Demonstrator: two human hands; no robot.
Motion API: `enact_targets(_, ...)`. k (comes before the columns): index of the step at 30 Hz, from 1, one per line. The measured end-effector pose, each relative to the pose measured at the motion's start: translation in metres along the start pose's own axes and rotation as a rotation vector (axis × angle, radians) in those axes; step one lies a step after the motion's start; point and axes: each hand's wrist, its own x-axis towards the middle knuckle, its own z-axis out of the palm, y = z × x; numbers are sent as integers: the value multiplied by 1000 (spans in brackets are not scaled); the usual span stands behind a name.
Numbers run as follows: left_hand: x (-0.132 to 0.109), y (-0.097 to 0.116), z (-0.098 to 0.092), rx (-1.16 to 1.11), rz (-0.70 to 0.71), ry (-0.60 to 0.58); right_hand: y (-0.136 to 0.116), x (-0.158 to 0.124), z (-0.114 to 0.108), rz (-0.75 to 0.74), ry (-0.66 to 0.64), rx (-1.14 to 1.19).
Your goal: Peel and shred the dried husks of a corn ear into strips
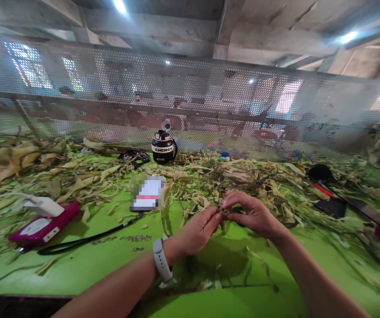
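Just above the green table (110, 274), my left hand (198, 229) and my right hand (254, 214) meet at the fingertips. Both are closed in a pinch on something small and brownish (223, 211), mostly covered by the fingers, so its kind is unclear. A white watch band (162, 260) circles my left wrist. Right behind the hands spreads a loose heap of dry, pale plant strips (243, 181) resembling corn husk. A phone (148, 194) with a lit screen lies beyond my left forearm, its black strap (87, 244) trailing left.
At left lies a magenta power strip (44, 227) with a white charger (46, 206) plugged in. A black bottle (163, 148) stands before the perforated metal screen (190, 97). Larger husk pieces (11, 163) cover the far left, and a dark flat object (331, 205) lies at right.
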Motion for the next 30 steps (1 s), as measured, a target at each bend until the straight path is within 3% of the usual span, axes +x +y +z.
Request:
enact_targets(10,3,-9,-3,-147,-95,-141,1,2,-3,-56,-92,-170)
enact_targets(17,5,-6,-5,-277,-112,-56,0,1,1,-36,-59,-248)
enact_targets(20,5,-4,-5,-396,-137,-4,-2,1,1,-19,13,-269)
enact_targets(26,7,-2,-6,-668,-204,118,1,3,5,-42,356,-397)
enact_targets(30,8,-3,-6,-690,-203,145,0,3,9,-54,346,-449)
